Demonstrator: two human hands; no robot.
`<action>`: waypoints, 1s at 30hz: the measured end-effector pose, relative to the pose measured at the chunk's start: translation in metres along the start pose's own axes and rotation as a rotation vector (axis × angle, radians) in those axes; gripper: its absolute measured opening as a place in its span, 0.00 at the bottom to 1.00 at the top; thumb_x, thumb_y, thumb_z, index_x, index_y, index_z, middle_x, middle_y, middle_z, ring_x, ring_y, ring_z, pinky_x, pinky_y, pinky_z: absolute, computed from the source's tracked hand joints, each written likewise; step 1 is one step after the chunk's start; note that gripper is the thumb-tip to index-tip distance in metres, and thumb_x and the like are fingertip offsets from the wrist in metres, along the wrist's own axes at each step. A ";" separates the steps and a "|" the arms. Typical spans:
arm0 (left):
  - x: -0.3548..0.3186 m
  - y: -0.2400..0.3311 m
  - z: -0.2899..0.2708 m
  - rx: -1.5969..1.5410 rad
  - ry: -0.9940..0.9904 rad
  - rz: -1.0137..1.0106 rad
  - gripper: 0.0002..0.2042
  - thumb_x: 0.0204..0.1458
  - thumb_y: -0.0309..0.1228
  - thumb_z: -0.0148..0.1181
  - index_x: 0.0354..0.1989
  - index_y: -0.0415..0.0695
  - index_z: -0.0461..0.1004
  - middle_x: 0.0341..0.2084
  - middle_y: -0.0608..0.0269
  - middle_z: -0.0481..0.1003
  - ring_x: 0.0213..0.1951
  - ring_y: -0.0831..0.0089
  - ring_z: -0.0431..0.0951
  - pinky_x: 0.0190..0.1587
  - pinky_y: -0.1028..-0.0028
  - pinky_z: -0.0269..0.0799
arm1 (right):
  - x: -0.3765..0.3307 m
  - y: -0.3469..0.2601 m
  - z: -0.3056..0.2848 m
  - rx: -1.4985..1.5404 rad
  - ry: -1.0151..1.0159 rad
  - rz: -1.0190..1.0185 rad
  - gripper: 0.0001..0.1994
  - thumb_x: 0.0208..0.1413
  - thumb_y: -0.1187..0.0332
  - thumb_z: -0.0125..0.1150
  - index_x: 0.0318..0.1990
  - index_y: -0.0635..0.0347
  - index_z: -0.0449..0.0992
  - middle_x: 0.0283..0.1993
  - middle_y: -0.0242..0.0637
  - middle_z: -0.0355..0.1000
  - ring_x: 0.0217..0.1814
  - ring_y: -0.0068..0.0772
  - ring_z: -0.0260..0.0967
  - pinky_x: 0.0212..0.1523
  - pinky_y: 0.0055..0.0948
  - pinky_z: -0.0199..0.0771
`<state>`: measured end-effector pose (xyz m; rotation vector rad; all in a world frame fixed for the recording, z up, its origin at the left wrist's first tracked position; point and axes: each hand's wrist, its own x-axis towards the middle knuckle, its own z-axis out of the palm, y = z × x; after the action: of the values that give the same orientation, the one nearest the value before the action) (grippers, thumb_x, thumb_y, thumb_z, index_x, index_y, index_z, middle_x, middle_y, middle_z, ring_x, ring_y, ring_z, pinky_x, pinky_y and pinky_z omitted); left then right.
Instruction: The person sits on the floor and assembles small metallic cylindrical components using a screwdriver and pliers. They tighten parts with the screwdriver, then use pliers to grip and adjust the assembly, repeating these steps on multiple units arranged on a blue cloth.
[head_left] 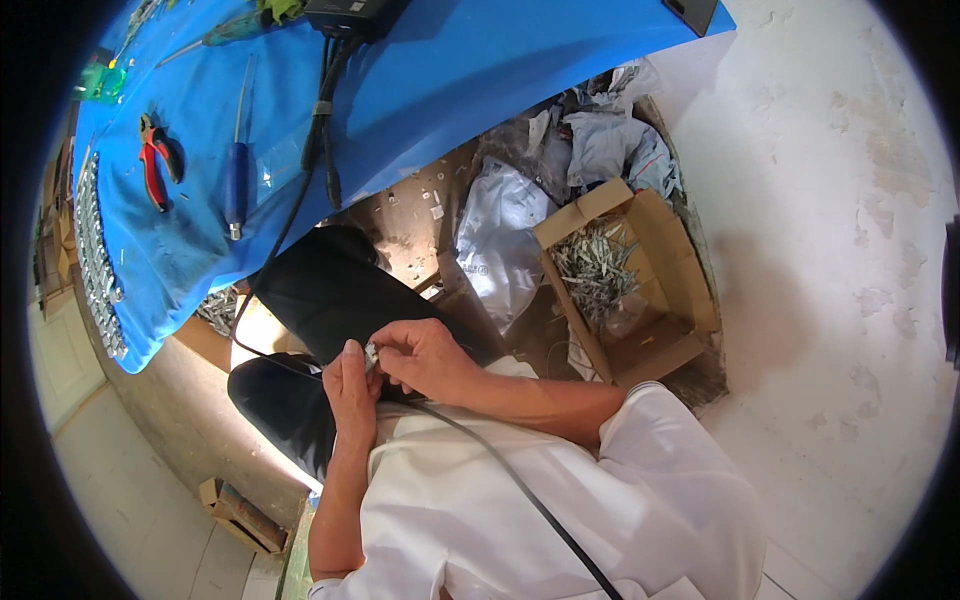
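Over my lap, my left hand [350,392] and my right hand [428,358] meet at a small silvery piece [371,354]. The left thumb and fingers close on it from one side while the right fingertips pinch at it from the other. Its exact kind is too small to make out, and the fingers cover most of it. A black cable [268,250] comes down from the blue-covered table to my lap beside the left hand. Another dark cable [500,462] runs across my white shirt below the right forearm.
On the blue tablecloth [400,120] lie red-and-black pliers [155,165], a blue-handled screwdriver [237,180], a black device [355,15] with cables and a row of small metal parts [95,260]. At right, a cardboard box [680,270] holds thin scrap strips, near crumpled plastic bags [500,235].
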<state>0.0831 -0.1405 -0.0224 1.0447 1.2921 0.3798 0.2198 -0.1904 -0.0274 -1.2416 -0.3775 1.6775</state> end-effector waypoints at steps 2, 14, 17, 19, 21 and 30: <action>0.000 0.002 0.002 -0.025 -0.002 -0.029 0.23 0.62 0.45 0.44 0.15 0.48 0.60 0.11 0.74 0.60 0.14 0.86 0.55 0.17 0.81 0.46 | 0.000 0.000 -0.002 -0.005 0.000 -0.010 0.12 0.56 0.72 0.52 0.43 0.71 0.74 0.29 0.33 0.73 0.26 0.16 0.67 0.23 0.18 0.69; -0.009 0.001 -0.002 -0.035 -0.002 -0.054 0.24 0.62 0.46 0.42 0.14 0.48 0.59 0.10 0.73 0.59 0.14 0.84 0.54 0.17 0.80 0.46 | -0.006 0.016 0.003 -0.007 -0.010 -0.168 0.13 0.54 0.74 0.53 0.44 0.72 0.74 0.28 0.31 0.73 0.25 0.14 0.65 0.24 0.18 0.66; -0.011 0.000 -0.003 -0.060 0.011 -0.073 0.24 0.62 0.46 0.42 0.14 0.48 0.59 0.10 0.74 0.58 0.14 0.84 0.54 0.17 0.80 0.45 | -0.005 0.022 0.008 -0.051 0.029 -0.199 0.13 0.53 0.75 0.53 0.44 0.72 0.74 0.27 0.31 0.73 0.24 0.14 0.65 0.24 0.18 0.66; -0.012 -0.001 -0.005 -0.078 0.014 -0.092 0.23 0.61 0.46 0.43 0.14 0.49 0.59 0.10 0.74 0.58 0.14 0.84 0.53 0.17 0.80 0.44 | -0.005 0.025 0.011 -0.083 0.050 -0.215 0.12 0.53 0.75 0.53 0.44 0.72 0.74 0.27 0.30 0.72 0.24 0.14 0.65 0.24 0.18 0.66; -0.013 -0.003 -0.008 -0.091 0.007 -0.109 0.23 0.61 0.46 0.43 0.14 0.49 0.59 0.11 0.75 0.57 0.14 0.85 0.52 0.17 0.80 0.43 | -0.005 0.025 0.012 -0.114 0.059 -0.230 0.12 0.53 0.75 0.53 0.43 0.71 0.75 0.26 0.30 0.72 0.23 0.14 0.65 0.24 0.18 0.66; -0.019 -0.011 -0.016 -0.157 -0.012 -0.107 0.21 0.60 0.48 0.44 0.17 0.50 0.58 0.10 0.74 0.56 0.12 0.84 0.52 0.15 0.81 0.44 | -0.009 0.025 0.023 -0.174 0.056 -0.261 0.11 0.52 0.75 0.52 0.41 0.70 0.76 0.26 0.30 0.72 0.22 0.14 0.64 0.23 0.17 0.66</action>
<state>0.0594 -0.1533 -0.0188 0.8415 1.2801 0.3866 0.1872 -0.2035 -0.0306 -1.3017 -0.6336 1.4078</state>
